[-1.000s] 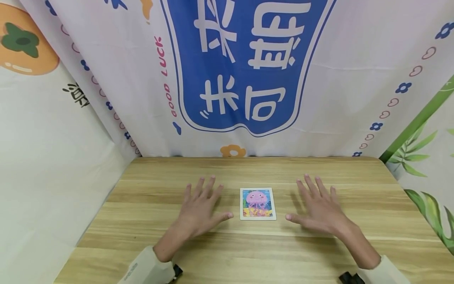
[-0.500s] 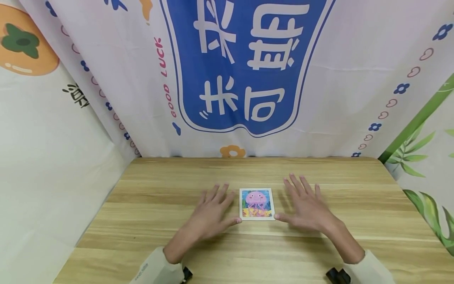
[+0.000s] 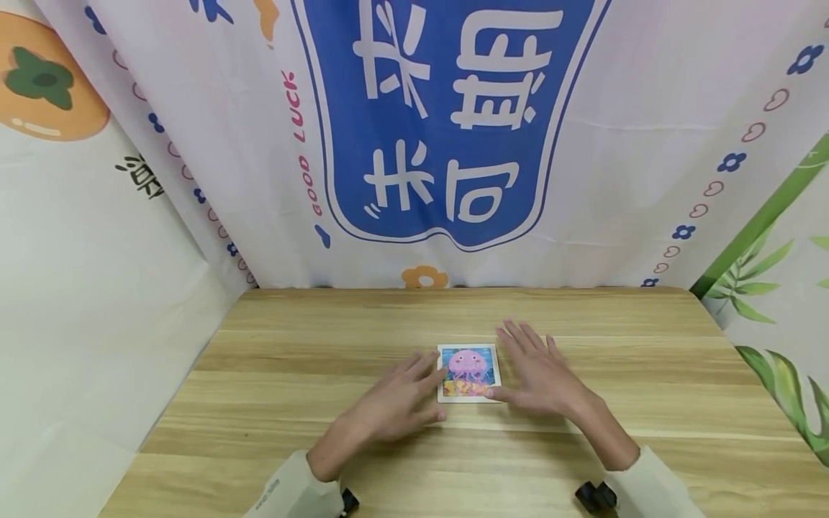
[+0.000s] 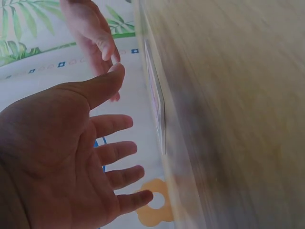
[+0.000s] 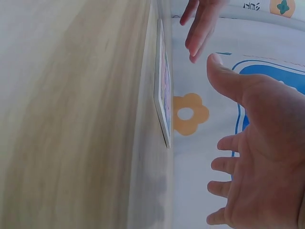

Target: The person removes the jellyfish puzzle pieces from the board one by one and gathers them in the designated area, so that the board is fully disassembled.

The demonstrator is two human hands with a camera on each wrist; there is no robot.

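A small, thin picture board [image 3: 468, 368] with a white border lies flat on the wooden table, showing a pink jellyfish over a blue and yellow sea scene. My left hand [image 3: 396, 404] is at its left side, fingers spread and slightly bent, fingertips overlapping its left border in the head view. On the other side my right hand [image 3: 542, 374] is spread, its thumb over the lower right corner. Both wrist views show the board [image 4: 156, 98] edge-on, with the left palm [image 4: 62, 152] and right palm [image 5: 271, 157] raised off the tabletop. Neither hand holds anything.
The wood-grain table [image 3: 291, 338] ends at the back against a white printed cloth [image 3: 622, 180] bearing a blue sign. More printed cloth hangs at the left and right. Dark camera mounts [image 3: 596, 498] sit at the sleeve cuffs.
Both hands have moved inward from either side toward the picture board, and the left hand has turned so its fingers point more to the right. The board has stayed in place.
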